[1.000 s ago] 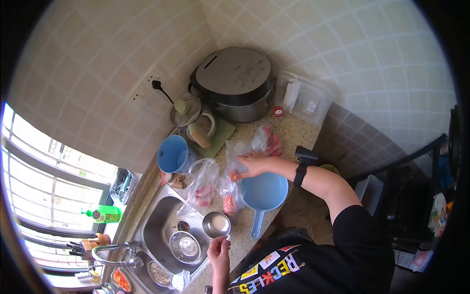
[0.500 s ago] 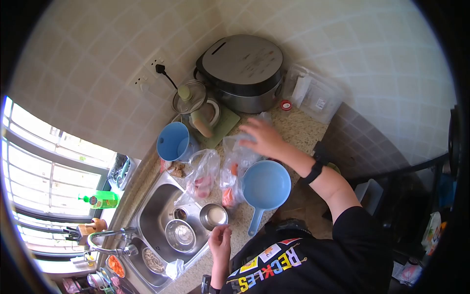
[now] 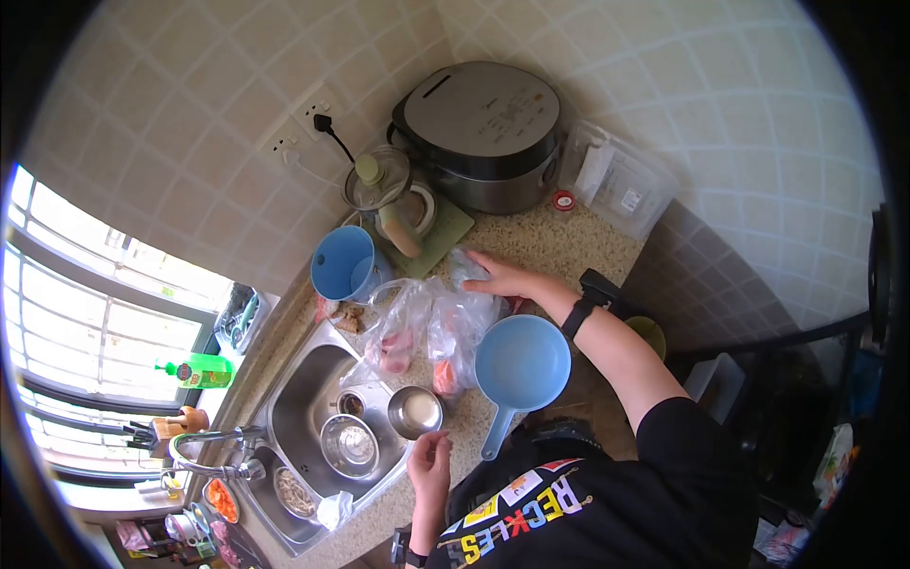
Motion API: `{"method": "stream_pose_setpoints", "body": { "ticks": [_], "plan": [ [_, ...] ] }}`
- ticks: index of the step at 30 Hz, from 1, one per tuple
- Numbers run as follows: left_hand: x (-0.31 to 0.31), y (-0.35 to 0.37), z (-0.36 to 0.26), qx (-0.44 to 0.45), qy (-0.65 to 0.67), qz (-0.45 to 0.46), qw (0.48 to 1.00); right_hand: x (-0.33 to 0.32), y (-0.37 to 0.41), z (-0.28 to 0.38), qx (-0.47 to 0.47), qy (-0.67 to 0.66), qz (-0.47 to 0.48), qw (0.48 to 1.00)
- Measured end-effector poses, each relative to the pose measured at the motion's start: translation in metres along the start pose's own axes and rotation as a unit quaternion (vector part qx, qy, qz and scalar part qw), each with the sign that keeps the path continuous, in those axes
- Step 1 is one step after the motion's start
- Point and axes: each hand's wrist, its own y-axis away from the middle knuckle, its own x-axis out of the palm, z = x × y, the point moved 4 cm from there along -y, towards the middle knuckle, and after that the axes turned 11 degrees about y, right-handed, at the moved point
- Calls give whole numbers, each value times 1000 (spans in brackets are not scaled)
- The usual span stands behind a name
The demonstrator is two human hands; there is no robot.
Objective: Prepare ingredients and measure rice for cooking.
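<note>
My right hand (image 3: 495, 276) is at the far end of a clear plastic bag (image 3: 459, 318), its fingers closed on the crumpled plastic. Something orange shows through the bag's near end. Another clear bag (image 3: 396, 337) with pinkish contents lies to its left. My left hand (image 3: 430, 461) hangs by the counter's front edge with fingers curled together; nothing shows in it. Just beyond it stands a small steel bowl (image 3: 415, 412) with white contents. A light blue handled pan-shaped scoop (image 3: 521, 362) sits between my arms, near the counter edge.
A steel sink (image 3: 294, 406) holds a metal bowl (image 3: 349, 448) and a small cup. At the back are a rice cooker (image 3: 483, 133), a glass kettle (image 3: 379, 180), a blue bucket (image 3: 346, 266) and a clear plastic box (image 3: 618, 180). The faucet (image 3: 204, 438) arches over the sink.
My right hand has come down from above the plastic bag and closed on its far end. My left hand stays near the steel bowl. The view has shifted slightly.
</note>
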Motion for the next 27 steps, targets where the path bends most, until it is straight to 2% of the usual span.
{"method": "stream_pose_setpoints", "body": {
  "ticks": [1, 3, 4, 6, 8, 10, 11, 13, 14, 16, 23, 27],
  "plan": [
    [0, 0, 1, 3, -9, -3, 1000, -3, 1, 6, -2, 0, -2, 1000],
    [0, 2, -4, 3, -14, -7, 1000, -17, 6, 15, -2, -207, -98, 974],
    [0, 3, -5, 0, -19, -10, 1000, -20, 5, 11, -3, -205, -97, 974],
    [-1, 6, -4, -1, -10, -11, 1000, -46, 14, -7, 21, -74, -279, 957],
    [-2, 6, -2, -1, -1, -13, 1000, -68, 29, -24, 82, -236, -372, 894],
    [-2, 6, 1, -1, -3, -23, 1000, -88, 31, -48, 110, -225, -452, 856],
    [-3, 6, 4, -1, -2, -23, 1000, -102, 33, -49, 109, -224, -451, 857],
    [-3, 4, 9, 0, -11, -11, 1000, -114, 30, -50, 141, -381, -306, 861],
    [-3, 5, 8, 0, -10, -11, 1000, -116, 31, -48, 140, -381, -306, 861],
    [0, 4, 5, -3, -15, -11, 1000, -114, 24, -38, 134, -414, -213, 874],
    [7, 2, 10, -27, -1, -1, 1000, -128, 33, -33, 155, -400, -166, 888],
    [11, -4, 4, -3, -16, 15, 1000, -125, 25, -45, 148, -394, -183, 889]
  ]
}}
